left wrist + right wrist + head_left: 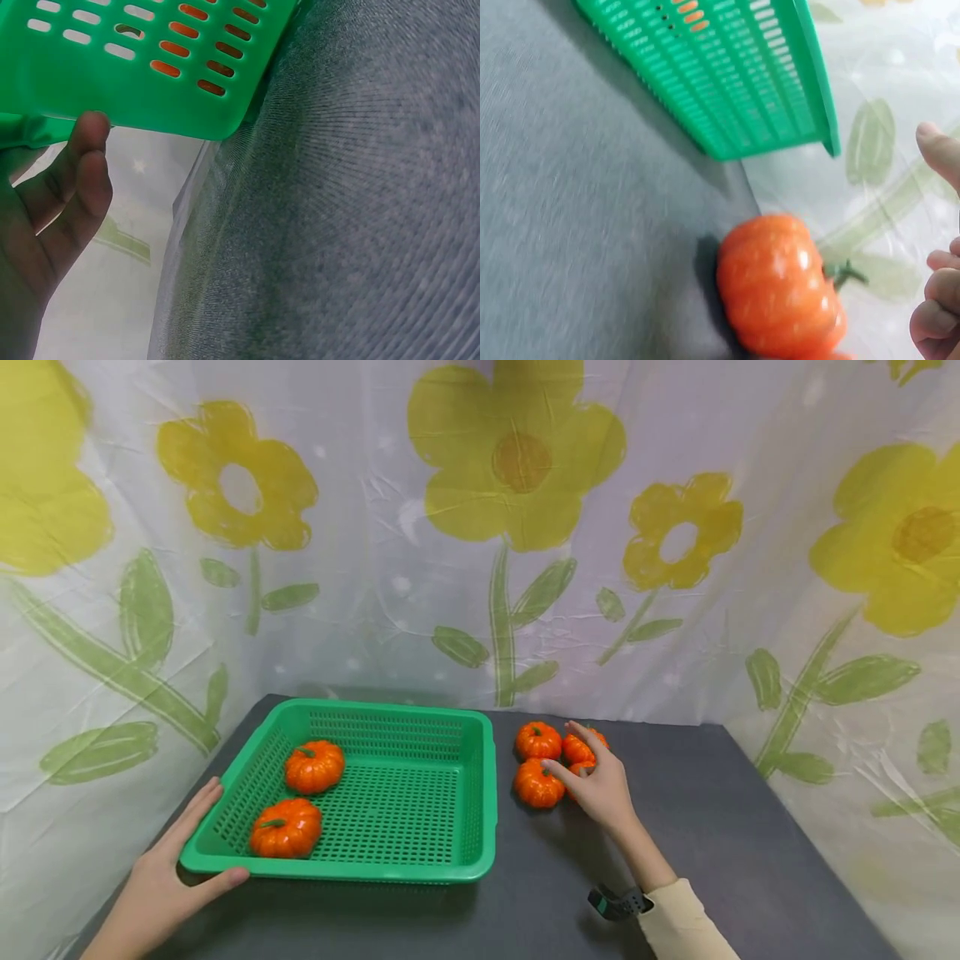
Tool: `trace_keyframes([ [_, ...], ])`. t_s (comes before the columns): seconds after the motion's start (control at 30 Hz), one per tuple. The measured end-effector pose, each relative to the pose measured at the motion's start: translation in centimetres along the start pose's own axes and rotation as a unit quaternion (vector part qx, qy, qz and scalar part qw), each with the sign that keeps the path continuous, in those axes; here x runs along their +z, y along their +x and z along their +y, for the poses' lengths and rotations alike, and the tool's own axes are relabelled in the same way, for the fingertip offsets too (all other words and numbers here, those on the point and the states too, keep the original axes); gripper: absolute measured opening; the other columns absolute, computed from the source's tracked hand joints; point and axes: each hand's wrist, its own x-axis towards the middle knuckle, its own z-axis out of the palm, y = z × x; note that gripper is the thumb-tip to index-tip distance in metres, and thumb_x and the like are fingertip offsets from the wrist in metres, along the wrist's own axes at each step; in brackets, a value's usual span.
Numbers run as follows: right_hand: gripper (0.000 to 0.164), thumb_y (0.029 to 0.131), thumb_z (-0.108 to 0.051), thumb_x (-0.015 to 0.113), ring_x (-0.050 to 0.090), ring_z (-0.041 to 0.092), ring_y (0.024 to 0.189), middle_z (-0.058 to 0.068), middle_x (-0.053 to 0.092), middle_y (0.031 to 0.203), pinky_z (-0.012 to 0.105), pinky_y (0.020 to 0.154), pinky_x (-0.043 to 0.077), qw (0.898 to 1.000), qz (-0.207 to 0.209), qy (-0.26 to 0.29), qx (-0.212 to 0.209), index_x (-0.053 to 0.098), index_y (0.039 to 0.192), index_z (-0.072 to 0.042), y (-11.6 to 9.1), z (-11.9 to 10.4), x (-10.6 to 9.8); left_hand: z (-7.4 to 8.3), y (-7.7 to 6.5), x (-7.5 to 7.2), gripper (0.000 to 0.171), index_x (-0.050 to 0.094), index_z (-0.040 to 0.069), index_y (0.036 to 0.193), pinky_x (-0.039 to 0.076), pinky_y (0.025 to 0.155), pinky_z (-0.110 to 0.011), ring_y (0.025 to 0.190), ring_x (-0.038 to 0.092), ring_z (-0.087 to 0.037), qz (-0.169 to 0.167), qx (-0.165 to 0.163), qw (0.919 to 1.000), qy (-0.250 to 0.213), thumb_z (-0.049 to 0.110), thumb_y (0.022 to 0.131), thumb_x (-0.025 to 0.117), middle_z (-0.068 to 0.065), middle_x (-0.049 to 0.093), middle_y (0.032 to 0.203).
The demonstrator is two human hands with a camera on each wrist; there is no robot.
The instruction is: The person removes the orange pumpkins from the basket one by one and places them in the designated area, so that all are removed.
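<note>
A green plastic basket (472, 868) stands on the left of the dark table with two small orange pumpkins, one in front (285, 829) and one behind (314, 767). My left hand (161, 877) rests at its front left corner, thumb by the front rim and extended fingers along the left rim; the left wrist view shows fingertips (94, 131) at the rim's underside. Right of the basket sit several more pumpkins (538, 783) in a cluster. My right hand (603, 781) hovers over the cluster's right side, thumb and fingers spread apart, partly hiding two pumpkins.
The dark cloth-covered table (697, 835) extends to the right of the pumpkins. A pale curtain (360, 635) with yellow flowers hangs behind and along both sides. A dark band (621, 903) is on my right wrist, beside a beige sleeve (686, 922).
</note>
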Motion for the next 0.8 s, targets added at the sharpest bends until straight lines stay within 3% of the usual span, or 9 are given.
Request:
trace_keyframes([
  [0.13, 0.077, 0.090, -0.034, 0.088, 0.021, 0.006, 0.041, 0.017, 0.067, 0.140, 0.023, 0.046, 0.029, 1.000, -0.023, 0.010, -0.015, 0.052, 0.157, -0.021, 0.5, -1.2, 0.9, -0.1, -0.1, 0.3, 0.109, 0.018, 0.037, 0.171, 0.018, 0.106, -0.088, 0.148, 0.005, 0.016, 0.002, -0.002, 1.0000, 0.000, 0.024, 0.089, 0.088, 0.027, 0.007, 0.174],
  [0.2, 0.078, 0.090, -0.035, 0.088, 0.022, 0.005, 0.041, 0.010, 0.059, 0.153, 0.023, 0.046, 0.030, 0.999, -0.033, 0.014, -0.024, 0.052, 0.157, -0.021, 0.8, -1.8, 1.3, -0.2, -0.1, 0.3, 0.109, 0.019, 0.036, 0.171, 0.017, 0.107, -0.088, 0.147, 0.005, 0.017, 0.004, -0.001, 1.0000, -0.001, 0.024, 0.088, 0.088, 0.028, 0.007, 0.173],
  [0.37, 0.079, 0.089, -0.040, 0.088, 0.023, 0.011, 0.042, 0.005, 0.057, 0.156, 0.026, 0.045, 0.031, 0.998, -0.051, 0.005, -0.047, 0.052, 0.157, -0.023, 1.6, -3.4, 2.1, 0.0, 0.0, 0.1, 0.109, 0.019, 0.036, 0.171, 0.016, 0.108, -0.087, 0.147, 0.005, 0.018, 0.005, 0.004, 1.0000, -0.005, 0.023, 0.088, 0.088, 0.029, 0.007, 0.173],
  [0.4, 0.079, 0.089, -0.040, 0.088, 0.031, 0.011, 0.044, 0.004, 0.058, 0.155, 0.027, 0.047, 0.033, 0.997, -0.052, -0.001, -0.052, 0.053, 0.157, -0.022, 1.7, -3.8, 2.3, 0.0, 0.0, 0.1, 0.109, 0.019, 0.036, 0.171, 0.016, 0.108, -0.087, 0.147, 0.005, 0.018, 0.005, 0.004, 1.0000, -0.005, 0.023, 0.089, 0.088, 0.030, 0.007, 0.173],
  [0.47, 0.078, 0.088, -0.040, 0.088, 0.055, 0.014, 0.061, 0.002, 0.060, 0.154, 0.030, 0.058, 0.045, 0.996, -0.051, -0.017, -0.065, 0.054, 0.156, -0.021, 2.0, -4.5, 2.6, 0.1, 0.0, 0.0, 0.109, 0.018, 0.037, 0.171, 0.015, 0.108, -0.087, 0.147, 0.004, 0.018, 0.004, 0.005, 1.0000, -0.004, 0.024, 0.089, 0.088, 0.030, 0.007, 0.173],
  [0.53, 0.078, 0.088, -0.038, 0.088, 0.069, 0.023, 0.095, 0.002, 0.060, 0.153, 0.038, 0.076, 0.054, 0.995, -0.053, -0.027, -0.078, 0.055, 0.156, -0.018, 2.3, -5.2, 3.0, 0.1, 0.0, 0.0, 0.109, 0.018, 0.036, 0.171, 0.014, 0.108, -0.087, 0.147, 0.004, 0.018, 0.004, 0.004, 1.0000, -0.003, 0.024, 0.089, 0.088, 0.030, 0.006, 0.173],
  [0.67, 0.078, 0.088, -0.035, 0.089, 0.065, 0.040, 0.116, 0.004, 0.059, 0.154, 0.054, 0.099, 0.053, 0.992, -0.072, -0.034, -0.102, 0.055, 0.156, -0.017, 2.6, -6.6, 3.6, -0.2, -0.1, 0.2, 0.109, 0.018, 0.036, 0.171, 0.013, 0.109, -0.087, 0.147, 0.004, 0.017, 0.004, 0.002, 1.0000, -0.001, 0.023, 0.089, 0.088, 0.030, 0.006, 0.173],
  [0.7, 0.078, 0.088, -0.035, 0.089, 0.065, 0.040, 0.114, 0.004, 0.059, 0.155, 0.053, 0.097, 0.053, 0.991, -0.078, -0.034, -0.108, 0.055, 0.156, -0.017, 2.7, -6.9, 3.7, -0.2, -0.1, 0.2, 0.109, 0.018, 0.036, 0.171, 0.013, 0.109, -0.087, 0.147, 0.004, 0.017, 0.003, 0.002, 1.0000, -0.002, 0.023, 0.089, 0.088, 0.029, 0.006, 0.173],
  [0.8, 0.080, 0.087, -0.036, 0.090, 0.064, 0.031, 0.075, 0.002, 0.059, 0.154, 0.040, 0.073, 0.055, 0.988, -0.097, -0.033, -0.119, 0.054, 0.156, -0.019, 2.9, -7.8, 4.0, -0.2, -0.1, 0.3, 0.108, 0.018, 0.036, 0.171, 0.015, 0.108, -0.088, 0.146, 0.005, 0.018, 0.001, 0.000, 1.0000, -0.005, 0.023, 0.089, 0.087, 0.029, 0.006, 0.173],
])
